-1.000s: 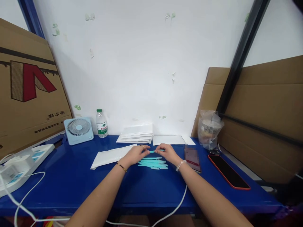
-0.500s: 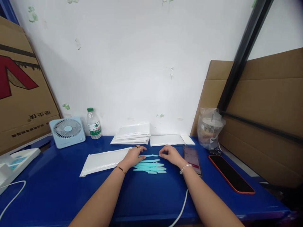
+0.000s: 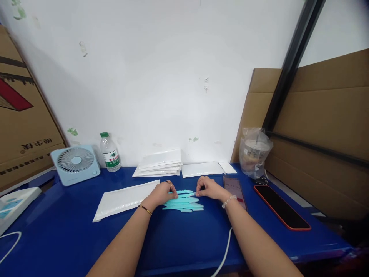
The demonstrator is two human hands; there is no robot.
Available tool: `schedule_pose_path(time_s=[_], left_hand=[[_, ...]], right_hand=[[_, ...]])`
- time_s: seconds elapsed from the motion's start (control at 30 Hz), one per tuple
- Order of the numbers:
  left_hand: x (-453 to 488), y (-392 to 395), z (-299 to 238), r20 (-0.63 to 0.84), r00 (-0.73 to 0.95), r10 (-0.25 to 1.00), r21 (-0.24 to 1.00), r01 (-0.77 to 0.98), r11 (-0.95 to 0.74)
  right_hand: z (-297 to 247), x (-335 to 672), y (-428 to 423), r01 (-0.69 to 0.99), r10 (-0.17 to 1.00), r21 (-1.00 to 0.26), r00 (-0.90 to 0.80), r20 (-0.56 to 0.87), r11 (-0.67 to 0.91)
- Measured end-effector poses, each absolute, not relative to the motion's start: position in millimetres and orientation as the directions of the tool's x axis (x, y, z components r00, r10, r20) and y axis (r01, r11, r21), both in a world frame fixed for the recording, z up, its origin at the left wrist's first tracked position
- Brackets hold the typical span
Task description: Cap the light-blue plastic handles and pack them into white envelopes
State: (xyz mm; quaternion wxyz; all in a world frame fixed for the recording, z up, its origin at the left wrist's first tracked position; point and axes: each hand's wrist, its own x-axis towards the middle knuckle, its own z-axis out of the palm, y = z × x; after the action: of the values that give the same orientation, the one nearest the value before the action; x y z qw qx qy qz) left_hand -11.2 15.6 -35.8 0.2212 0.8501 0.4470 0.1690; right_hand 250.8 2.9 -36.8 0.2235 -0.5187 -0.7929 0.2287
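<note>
Several slim turquoise eyebrow razors (image 3: 184,204) with pale ends lie in a loose pile on the blue table. My left hand (image 3: 163,193) is closed at the pile's left side, thumb and index finger pinching the left end of a razor. The tip of that razor (image 3: 188,195), pointing right, sits in the pinch of my right hand (image 3: 210,188). Another razor lies just behind it. The left fingers partly cover the razors' left ends. Left of my left hand rests a white padded envelope (image 3: 123,199).
Stacked white envelopes (image 3: 158,163) and another flat envelope (image 3: 201,169) lie along the wall. A fan (image 3: 75,164) and a water bottle (image 3: 110,154) stand back left. To the right are a phone (image 3: 234,188), an orange-cased phone (image 3: 281,207) and a bagged drink cup (image 3: 254,154). A white cable (image 3: 226,252) crosses the front edge.
My left fingers have curled down into a pinch at the pile. My right hand has shifted slightly right, now at a different razor's tip. The view has turned a little.
</note>
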Motion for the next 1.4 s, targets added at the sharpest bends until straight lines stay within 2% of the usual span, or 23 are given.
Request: schedule_pose_path(time_s=[0.13, 0.3, 0.4, 0.53, 0.63, 0.73, 0.83, 1.0, 1.17, 1.3, 1.4], left_hand=[[-13.7, 16.1, -35.8, 0.115, 0.506, 0.855, 0.534, 0.694, -0.483], [-14.0, 16.8, -38.0, 0.12, 0.506, 0.854, 0.53, 0.695, -0.486], [-12.8, 16.1, -37.4, 0.136, 0.519, 0.844, 0.535, 0.678, -0.504], [-7.4, 10.6, -31.5, 0.206, 0.565, 0.799, 0.498, 0.642, -0.583], [-4.1, 7.1, -26.3, 0.189, 0.589, 0.785, 0.447, 0.661, -0.603], [-5.9, 8.3, -24.7, 0.177, 0.553, 0.814, 0.403, 0.714, -0.573], [-10.2, 11.0, -26.0, 0.176, 0.511, 0.841, 0.416, 0.736, -0.534], [-8.3, 7.7, -26.0, 0.198, 0.55, 0.811, 0.442, 0.689, -0.575], [-1.6, 2.8, -25.2, 0.13, 0.635, 0.762, 0.429, 0.657, -0.62], [-5.5, 5.0, -24.5, 0.133, 0.604, 0.786, 0.4, 0.693, -0.6], [-11.7, 7.7, -23.2, 0.152, 0.535, 0.831, 0.425, 0.724, -0.543]], right_hand=[[-32.1, 262.0, -1.1, 0.724, 0.949, -0.616, -0.269, 0.164, 0.312], [-29.0, 247.3, -9.1, 0.733, 0.908, -0.539, -0.372, 0.195, 0.416], [-31.6, 234.3, -9.4, 0.756, 0.904, -0.497, -0.384, 0.19, 0.426], [-35.2, 228.3, -7.6, 0.753, 0.9, -0.498, -0.398, 0.178, 0.431], [-35.3, 233.8, -6.1, 0.74, 0.892, -0.503, -0.411, 0.187, 0.447], [-31.7, 243.6, -5.5, 0.757, 0.909, -0.504, -0.362, 0.208, 0.417], [-26.3, 249.7, -7.8, 0.77, 0.924, -0.51, -0.312, 0.223, 0.383], [-25.7, 241.6, -13.6, 0.742, 0.871, -0.458, -0.446, 0.208, 0.489], [-30.9, 235.2, -12.1, 0.734, 0.851, -0.449, -0.506, 0.138, 0.509], [-27.4, 246.2, -10.1, 0.75, 0.88, -0.471, -0.449, 0.153, 0.464], [-20.4, 255.2, -12.5, 0.767, 0.914, -0.499, -0.363, 0.182, 0.404]])
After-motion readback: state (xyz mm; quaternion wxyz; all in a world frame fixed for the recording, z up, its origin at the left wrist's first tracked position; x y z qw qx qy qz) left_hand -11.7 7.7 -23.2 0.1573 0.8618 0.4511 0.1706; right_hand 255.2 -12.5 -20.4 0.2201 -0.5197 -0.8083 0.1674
